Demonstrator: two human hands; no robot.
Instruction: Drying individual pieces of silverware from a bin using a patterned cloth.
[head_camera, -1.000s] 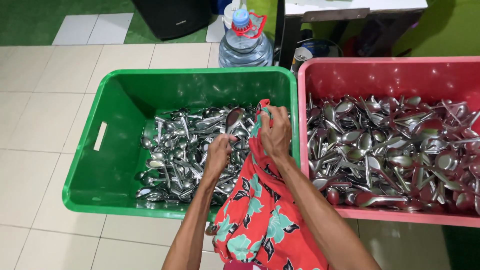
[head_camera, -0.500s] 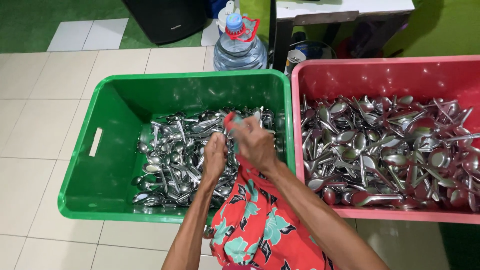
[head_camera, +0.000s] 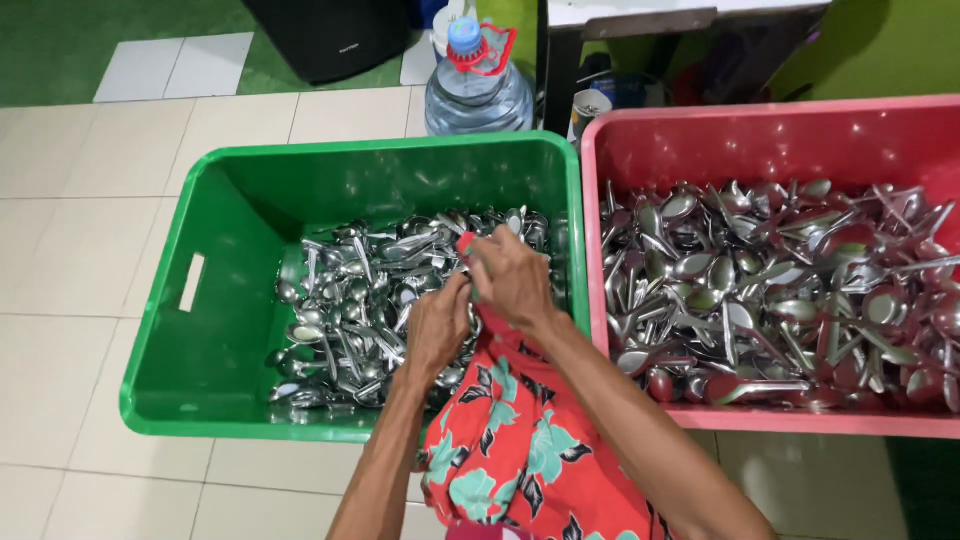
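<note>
Both hands (head_camera: 480, 300) bunched on red floral cloth (head_camera: 520, 450), green crate (head_camera: 200, 360), tiled floor (head_camera: 80, 200)

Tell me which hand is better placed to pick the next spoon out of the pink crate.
Right, probably. The right hand sits nearer the pink crate, close to the green crate wall beside it. The left hand is farther off, over the green crate's spoons. Both grip the red floral cloth.

Both hands, left hand (head_camera: 437, 325) and right hand (head_camera: 510, 277), gripping red floral cloth (head_camera: 510, 440) over green crate (head_camera: 215, 370).
</note>
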